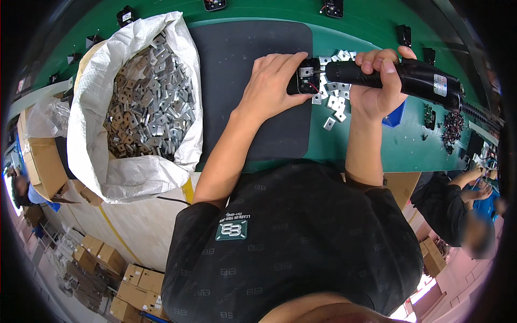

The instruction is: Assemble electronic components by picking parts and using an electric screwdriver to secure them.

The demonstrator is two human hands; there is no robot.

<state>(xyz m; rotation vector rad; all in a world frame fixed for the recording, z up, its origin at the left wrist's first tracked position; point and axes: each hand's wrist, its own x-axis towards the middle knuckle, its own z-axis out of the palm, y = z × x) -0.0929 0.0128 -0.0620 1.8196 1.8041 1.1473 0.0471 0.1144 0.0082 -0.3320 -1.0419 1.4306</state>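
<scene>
My left hand [272, 86] is closed round a small black plastic housing [307, 86] at the right edge of a dark mat [231, 70]. A silver metal plate and a red wire show inside the housing. My right hand [379, 81] grips a black electric screwdriver [431, 81], held almost level. Its bit points left and reaches the metal plate in the housing; whether a screw sits there is too small to tell. Several loose square metal plates [336, 105] with holes lie under and beside the screwdriver.
A white woven sack [91, 145] full of metal plates [156, 102] stands on the left. Black housings [403, 35] are spaced along the green far side. A pile of small dark parts [452, 129] and a blue tray [393, 116] lie right. Another person [452, 204] works at the right.
</scene>
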